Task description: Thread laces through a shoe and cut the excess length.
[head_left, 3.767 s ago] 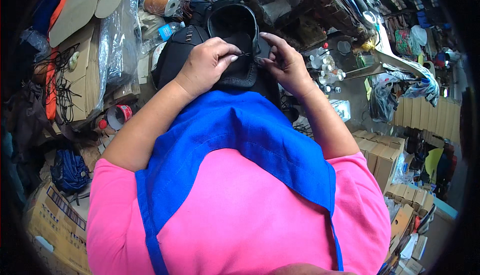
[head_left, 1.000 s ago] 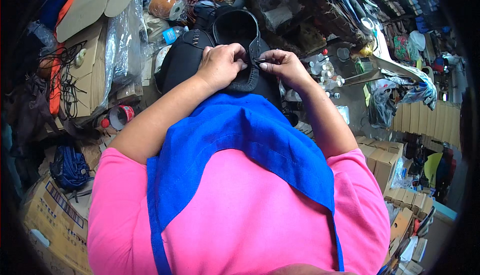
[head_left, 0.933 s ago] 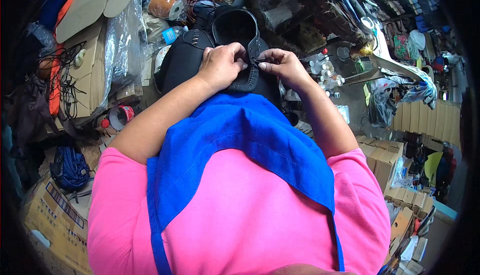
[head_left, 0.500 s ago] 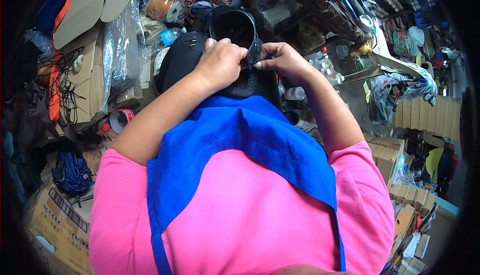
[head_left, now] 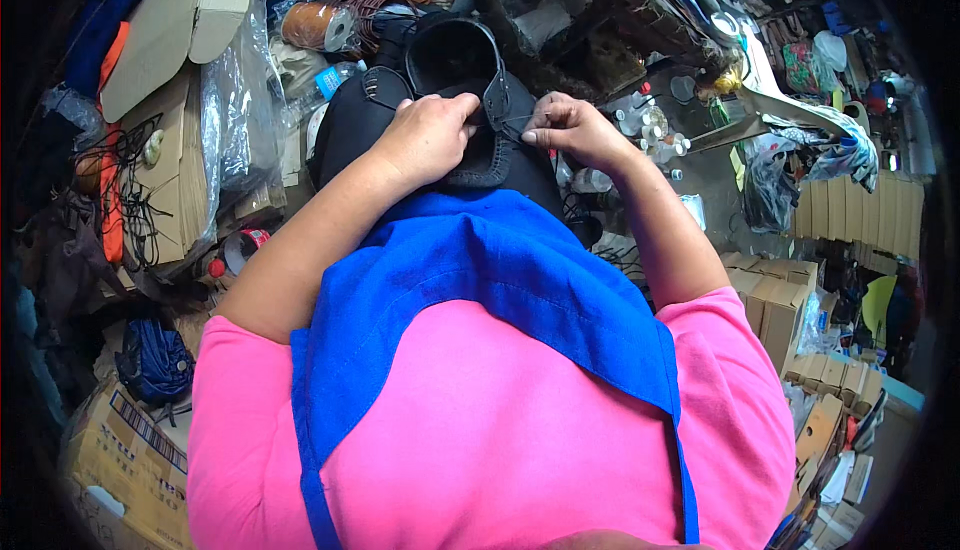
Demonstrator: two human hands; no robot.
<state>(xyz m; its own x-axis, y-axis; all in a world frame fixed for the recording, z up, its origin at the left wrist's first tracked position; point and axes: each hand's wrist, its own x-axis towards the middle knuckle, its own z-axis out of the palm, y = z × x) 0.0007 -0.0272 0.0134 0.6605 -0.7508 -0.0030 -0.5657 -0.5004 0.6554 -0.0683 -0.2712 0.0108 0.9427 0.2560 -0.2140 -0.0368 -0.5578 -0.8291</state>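
Pinching thread [head_left: 529,118] beside the black piece [head_left: 497,102], the right grip [head_left: 577,134] has bottles [head_left: 655,128] nearby; the left grip [head_left: 428,137] I cannot tell.

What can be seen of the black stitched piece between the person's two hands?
The black stitched piece looks like leather or similar material, with a rounded opening facing up, dark inside. A row of small holes or studs runs down its right side, and stitching follows its near edge. It lies beyond the blue apron. The left hand grips it; the right hand is pinched beside its right edge.
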